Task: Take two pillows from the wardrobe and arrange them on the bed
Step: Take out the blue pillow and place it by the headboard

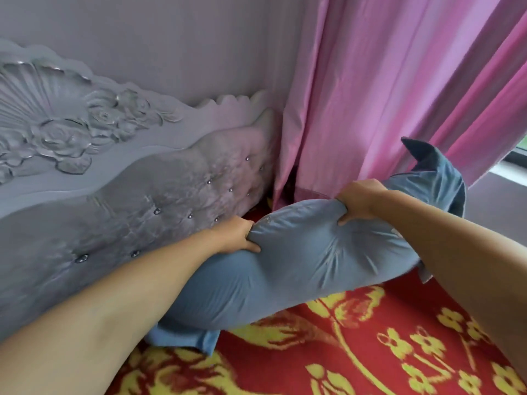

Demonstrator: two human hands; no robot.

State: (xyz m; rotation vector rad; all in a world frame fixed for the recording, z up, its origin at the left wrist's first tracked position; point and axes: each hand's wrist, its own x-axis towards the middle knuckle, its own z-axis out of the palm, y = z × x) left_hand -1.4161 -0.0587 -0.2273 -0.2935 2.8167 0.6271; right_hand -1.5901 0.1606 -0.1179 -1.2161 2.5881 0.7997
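A blue-grey pillow [299, 258] lies across the bed [342, 352], which has a red cover with yellow flowers. Its lower left end rests on the cover near the headboard, and its far right end is raised toward the curtain. My left hand [238, 235] pinches the pillow's top edge on the left. My right hand [360, 199] grips the same edge further right. Both forearms reach in from the bottom corners. Only one pillow is in view.
A padded grey headboard [128, 195] with carved roses and metal studs runs along the left. A pink curtain [385, 95] hangs at the bed's far corner, touching the pillow's top. A window ledge [510, 169] shows at the right edge.
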